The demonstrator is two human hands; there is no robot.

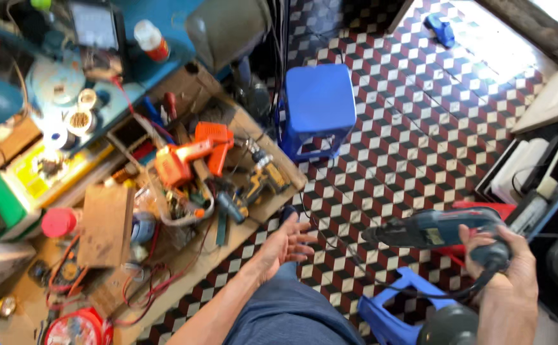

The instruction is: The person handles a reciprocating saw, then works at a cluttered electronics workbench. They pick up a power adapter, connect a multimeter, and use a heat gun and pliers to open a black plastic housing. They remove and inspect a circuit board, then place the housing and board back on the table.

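From above, the right hand (506,259) grips a blue power drill (435,230) over the tiled floor. The left hand (283,246) hangs open, holding nothing, near the workbench edge (228,246), beside an open wooden tray (193,137) (orange drill (193,153), tangled tools inside).

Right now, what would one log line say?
right hand: grips blue power drill | left hand: open, empty, over lap | near: cluttered workbench
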